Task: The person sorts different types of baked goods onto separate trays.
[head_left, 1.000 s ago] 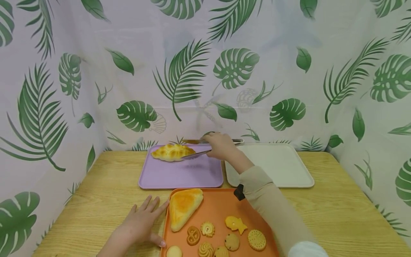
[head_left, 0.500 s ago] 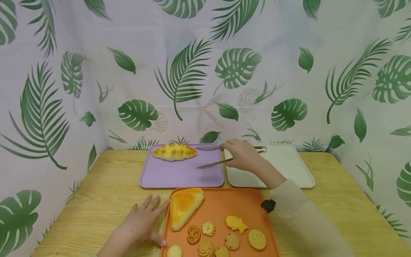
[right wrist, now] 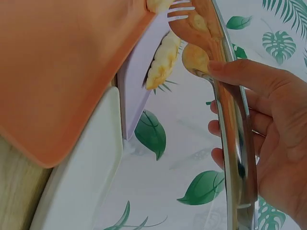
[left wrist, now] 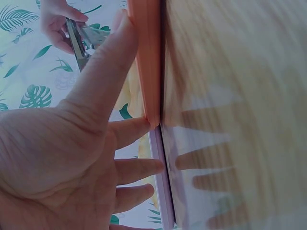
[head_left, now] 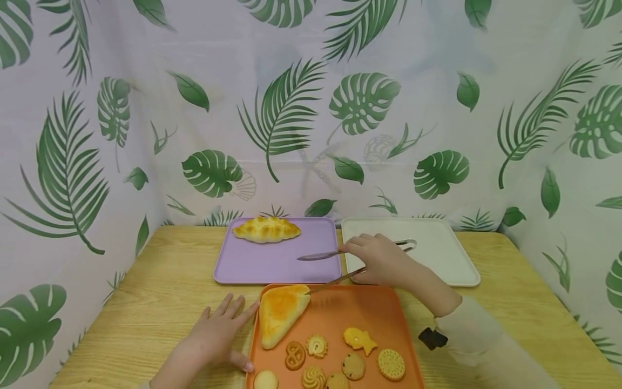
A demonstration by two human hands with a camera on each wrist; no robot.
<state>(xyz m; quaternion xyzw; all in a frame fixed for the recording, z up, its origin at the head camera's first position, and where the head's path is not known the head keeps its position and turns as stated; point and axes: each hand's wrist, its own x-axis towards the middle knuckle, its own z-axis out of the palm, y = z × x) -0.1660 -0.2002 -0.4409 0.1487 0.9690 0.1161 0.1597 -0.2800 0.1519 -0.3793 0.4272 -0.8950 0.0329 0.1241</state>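
My right hand (head_left: 384,259) grips a pair of metal tongs (right wrist: 235,143), thumb on one arm and fingers round the other. The tongs' tips are spread apart with nothing between them. One tip is over the purple tray (head_left: 277,270); the other lies near the corner of a triangular bread (head_left: 282,313) on the orange tray (head_left: 359,302). A long braided bread (head_left: 267,229) rests at the back of the purple tray. My left hand (head_left: 211,335) has its fingers spread on the table, with thumb and index finger touching the orange tray's left edge.
Several cookies lie on the orange tray, among them a pretzel (head_left: 294,355), a fish-shaped one (head_left: 359,339) and a round one (head_left: 391,364). A white tray (head_left: 452,265) stands right of the purple one. A leaf-patterned cloth (head_left: 291,119) hangs behind the wooden table (head_left: 146,292).
My right hand has drawn the tongs away from the braided bread, rightward and toward me, and their arms have spread. The braided bread stays on the purple tray; my left hand keeps its place.
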